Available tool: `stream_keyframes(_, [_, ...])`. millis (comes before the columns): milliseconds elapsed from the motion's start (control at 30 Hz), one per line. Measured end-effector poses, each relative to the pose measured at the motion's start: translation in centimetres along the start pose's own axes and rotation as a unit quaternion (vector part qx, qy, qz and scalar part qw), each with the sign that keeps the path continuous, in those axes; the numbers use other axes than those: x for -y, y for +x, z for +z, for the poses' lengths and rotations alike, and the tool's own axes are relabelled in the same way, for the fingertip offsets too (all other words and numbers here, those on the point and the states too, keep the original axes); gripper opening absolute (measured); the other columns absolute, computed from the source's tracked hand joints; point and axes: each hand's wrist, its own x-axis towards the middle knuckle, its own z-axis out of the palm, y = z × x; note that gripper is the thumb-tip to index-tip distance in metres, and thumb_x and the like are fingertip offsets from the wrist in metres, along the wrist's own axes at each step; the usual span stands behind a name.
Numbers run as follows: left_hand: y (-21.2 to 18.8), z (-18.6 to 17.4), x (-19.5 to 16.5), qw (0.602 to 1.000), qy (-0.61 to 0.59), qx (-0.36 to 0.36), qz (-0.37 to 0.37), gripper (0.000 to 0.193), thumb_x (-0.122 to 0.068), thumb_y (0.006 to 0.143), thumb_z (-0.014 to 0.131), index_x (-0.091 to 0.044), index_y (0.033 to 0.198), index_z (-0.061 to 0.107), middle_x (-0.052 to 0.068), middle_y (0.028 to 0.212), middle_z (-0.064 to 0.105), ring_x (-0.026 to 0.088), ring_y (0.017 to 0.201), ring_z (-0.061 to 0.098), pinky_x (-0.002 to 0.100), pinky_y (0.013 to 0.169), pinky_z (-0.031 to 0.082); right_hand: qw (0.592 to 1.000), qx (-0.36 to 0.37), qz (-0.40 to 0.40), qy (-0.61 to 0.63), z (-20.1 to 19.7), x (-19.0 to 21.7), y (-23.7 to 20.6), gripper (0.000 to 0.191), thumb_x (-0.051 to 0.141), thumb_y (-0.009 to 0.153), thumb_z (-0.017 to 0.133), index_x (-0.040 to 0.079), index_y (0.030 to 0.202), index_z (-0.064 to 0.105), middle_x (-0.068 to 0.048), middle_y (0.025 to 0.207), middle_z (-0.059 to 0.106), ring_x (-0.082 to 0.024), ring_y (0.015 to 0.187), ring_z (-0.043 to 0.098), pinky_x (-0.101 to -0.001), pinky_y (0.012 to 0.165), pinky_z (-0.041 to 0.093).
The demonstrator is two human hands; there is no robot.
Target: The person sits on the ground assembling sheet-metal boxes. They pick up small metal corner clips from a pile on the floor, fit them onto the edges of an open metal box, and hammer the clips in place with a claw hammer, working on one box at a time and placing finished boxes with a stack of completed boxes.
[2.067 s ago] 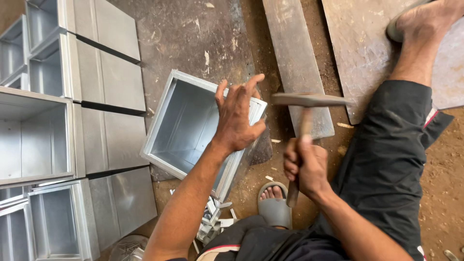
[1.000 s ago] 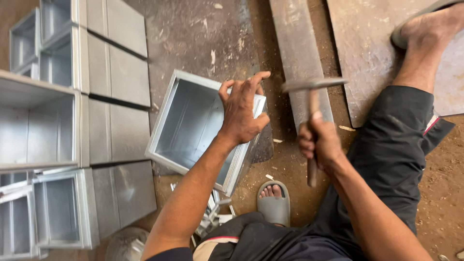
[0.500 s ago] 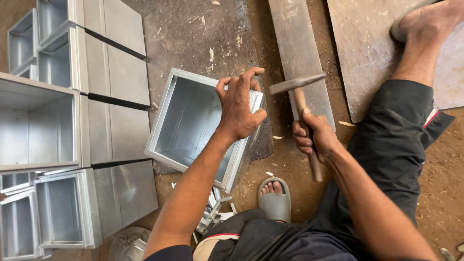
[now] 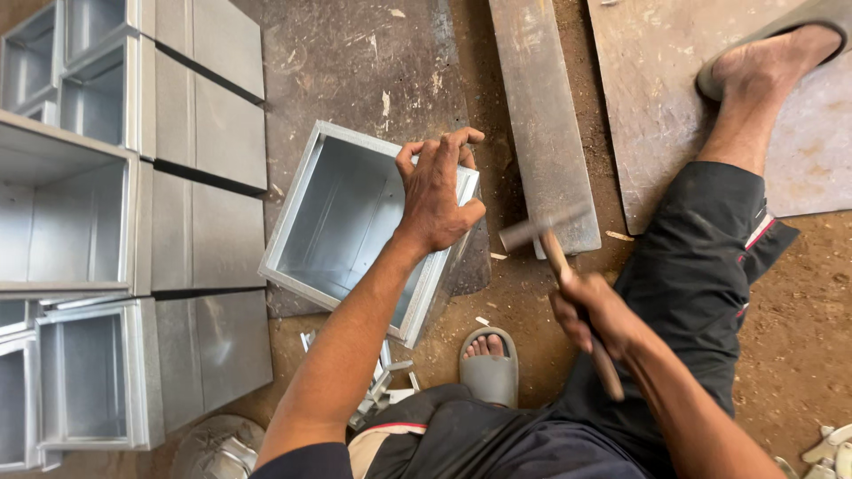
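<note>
Left hand (image 4: 437, 193) grips the rim of an open sheet-metal box (image 4: 355, 226), fingers curled; right hand (image 4: 590, 312) is closed around a wooden-handled hammer (image 4: 555, 253) beside it.

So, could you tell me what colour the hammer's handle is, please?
Light brown wood; the hammer's handle shows best in the head view.

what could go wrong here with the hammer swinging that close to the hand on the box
1. The left hand grips the rim of the open sheet-metal box right beside the blurred hammer in the right hand; a stray blow might hit the fingers.
2. The box rim looks thin and may cut the gripping palm if it jolts.
3. The sandalled foot lies under the swing path with its toes bare.
</note>
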Motion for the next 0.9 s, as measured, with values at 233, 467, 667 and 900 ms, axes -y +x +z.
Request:
stream_keyframes(233, [-0.7, -0.2, 0.1, 1.000, 0.010, -0.001, 0.004, 0.080, -0.013, 0.063, 0.070, -0.021, 0.138, 0.045, -0.002, 0.101, 0.055, 0.017, 0.105, 0.054, 0.043, 0.109, 0.023, 0.842, -0.164, 0.104, -0.504, -2.4, -10.6, 0.1, 0.039, 0.040, 0.089, 0.078, 0.004, 0.090, 0.063, -0.011, 0.065, 0.059, -0.030, 0.059, 0.060, -0.0423, 0.054, 0.048])
stream_keyframes(467, [-1.7, 1.4, -3.9, 0.999, 0.023, 0.004, 0.036, 0.087, -0.011, 0.060, 0.069, -0.020, 0.142, 0.042, 0.001, 0.101, 0.055, 0.020, 0.106, 0.056, 0.045, 0.109, 0.025, 0.816, -0.241, -0.292, -0.437, 2.6, 5.8, 2.5, 0.040, 0.032, 0.097, 0.067, 0.000, 0.121, 0.066, -0.017, 0.082, 0.076, -0.026, 0.075, 0.077, -0.0376, 0.067, 0.059])
stream_keyframes(667, [-2.5, 2.1, -5.5, 0.994, 0.022, -0.061, 0.082, 0.102, -0.006, 0.065, 0.070, -0.018, 0.157, 0.028, 0.003, 0.127, 0.057, 0.019, 0.123, 0.053, 0.044, 0.111, 0.026, 0.738, -0.164, -0.330, -0.566, 8.5, 14.5, 3.2, 0.035, 0.029, 0.090, 0.075, -0.006, 0.087, 0.072, -0.022, 0.075, 0.072, -0.031, 0.069, 0.075, -0.0390, 0.064, 0.058])
stream_keyframes(900, [-2.7, 2.9, -5.3, 0.997, 0.017, -0.061, 0.048, 0.107, -0.006, 0.062, 0.071, -0.018, 0.157, 0.024, 0.006, 0.127, 0.052, 0.023, 0.128, 0.050, 0.046, 0.110, 0.026, 0.652, -0.177, -0.324, -0.662, 9.0, 15.1, 6.0, 0.035, 0.026, 0.078, 0.074, -0.006, 0.066, 0.066, -0.025, 0.065, 0.061, -0.040, 0.061, 0.067, -0.0461, 0.058, 0.054])
